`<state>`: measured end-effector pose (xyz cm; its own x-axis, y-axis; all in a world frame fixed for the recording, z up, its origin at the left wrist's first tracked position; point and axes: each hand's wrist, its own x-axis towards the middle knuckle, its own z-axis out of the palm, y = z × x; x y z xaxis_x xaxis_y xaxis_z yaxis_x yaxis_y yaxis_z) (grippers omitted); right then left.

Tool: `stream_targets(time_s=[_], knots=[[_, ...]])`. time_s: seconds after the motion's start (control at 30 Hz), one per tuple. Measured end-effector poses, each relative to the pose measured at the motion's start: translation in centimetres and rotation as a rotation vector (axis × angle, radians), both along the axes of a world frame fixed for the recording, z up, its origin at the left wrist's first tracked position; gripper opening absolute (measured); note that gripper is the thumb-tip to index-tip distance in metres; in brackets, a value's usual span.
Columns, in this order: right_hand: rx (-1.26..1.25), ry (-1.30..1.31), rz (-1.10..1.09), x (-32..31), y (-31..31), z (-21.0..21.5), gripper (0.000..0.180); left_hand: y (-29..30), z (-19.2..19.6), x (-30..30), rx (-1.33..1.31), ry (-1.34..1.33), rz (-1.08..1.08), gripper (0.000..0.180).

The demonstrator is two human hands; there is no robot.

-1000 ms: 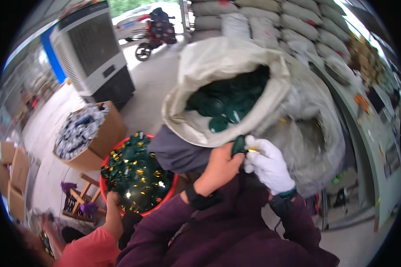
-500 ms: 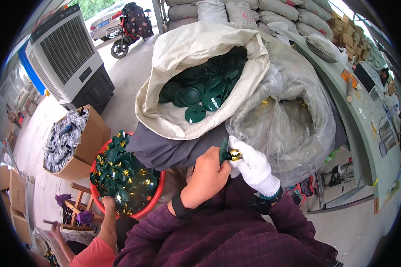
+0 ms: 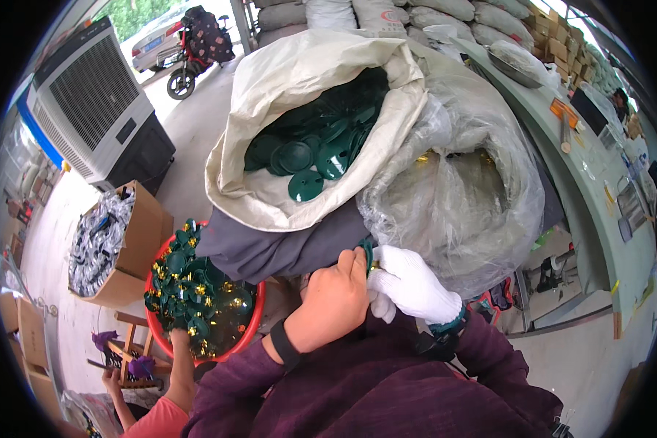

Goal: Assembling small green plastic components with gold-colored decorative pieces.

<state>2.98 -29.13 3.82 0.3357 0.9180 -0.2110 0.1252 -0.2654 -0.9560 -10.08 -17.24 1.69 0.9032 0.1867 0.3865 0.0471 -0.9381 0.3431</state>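
In front of my body, my left hand, bare with a black wristband, pinches a green plastic disc near its edge. My right hand, in a white knit glove, closes from the other side on a small gold-coloured piece against the disc. Fingers cover most of both parts. Just beyond, a large off-white sack stands open with many loose green discs inside. To its right, a clear plastic bag gapes open, a few gold bits showing within.
At lower left, a red tub holds green discs with gold pieces; a co-worker's hand reaches into it. Behind are a carton of wrapped parts and an air cooler. A long table with a hammer runs along the right.
My hands have drawn closer together around the disc and gold piece, now more hidden by my fingers. The view has shifted slightly, and the co-worker's other hand has moved.
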Motion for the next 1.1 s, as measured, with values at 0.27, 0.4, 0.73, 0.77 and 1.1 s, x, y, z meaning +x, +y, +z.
stream_targets(time_s=[0.27, 0.4, 0.73, 0.77, 1.1], knots=[[-0.017, 0.38, 0.084, 0.7, 0.9, -0.6, 0.023, 1.4, -1.4, -0.5, 0.144, 0.048, -0.053, 0.06], [0.04, 0.288, 0.147, 0.1, 2.9, -0.3, 0.022, 1.2, -2.5, -1.3, -0.015, -0.038, 0.153, 0.051], [0.086, 0.371, 0.157, -1.1, 3.8, -3.3, 0.02, 1.1, -2.5, -3.7, 0.178, -0.118, 0.144, 0.047], [0.058, 0.501, 0.143, -2.6, 4.8, -2.3, 0.016, 1.3, -2.7, -4.3, 0.131, -0.206, 0.176, 0.041], [0.064, 0.182, 0.074, -2.4, 6.9, 0.2, 0.036, 15.9, -6.7, -17.2, -0.826, -0.738, 0.751, 0.007]])
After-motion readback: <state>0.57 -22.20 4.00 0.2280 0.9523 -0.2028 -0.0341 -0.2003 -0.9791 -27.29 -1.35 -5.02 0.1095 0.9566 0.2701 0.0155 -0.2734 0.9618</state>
